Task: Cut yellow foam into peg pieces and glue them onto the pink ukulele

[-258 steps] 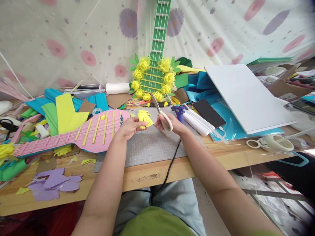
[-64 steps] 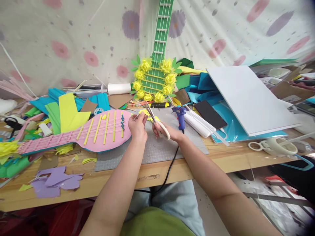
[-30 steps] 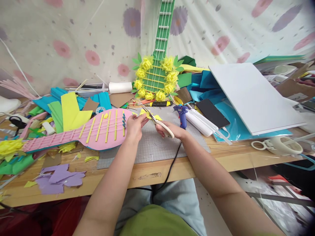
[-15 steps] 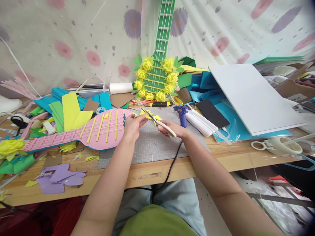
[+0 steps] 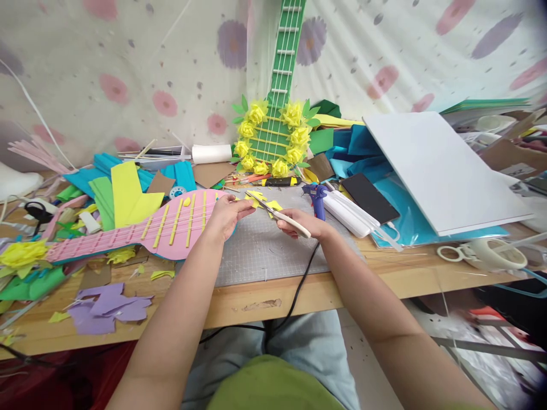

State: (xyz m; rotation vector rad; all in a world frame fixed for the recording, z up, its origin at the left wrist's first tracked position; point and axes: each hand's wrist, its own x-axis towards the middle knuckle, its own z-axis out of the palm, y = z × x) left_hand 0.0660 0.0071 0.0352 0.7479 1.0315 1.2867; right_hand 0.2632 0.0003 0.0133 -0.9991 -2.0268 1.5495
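Observation:
In my right hand is a pair of scissors with cream handles, its blades pointing up and left over the grey cutting mat. My left hand is closed in a pinch just left of the blade tips; what its fingers hold is too small or hidden to make out. Yellow paper scraps lie on the mat behind and under the blades. A pink paper guitar with yellow strips lies to the left, its right end partly behind my left hand.
A green paper guitar ringed with yellow flowers leans at the back. A blue glue gun, a white power strip and a dark phone lie to the right, beside a white board. Purple scraps lie front left.
My left hand has shifted slightly left and toward me, and the scissors have moved a little right. The whole view has drifted slightly.

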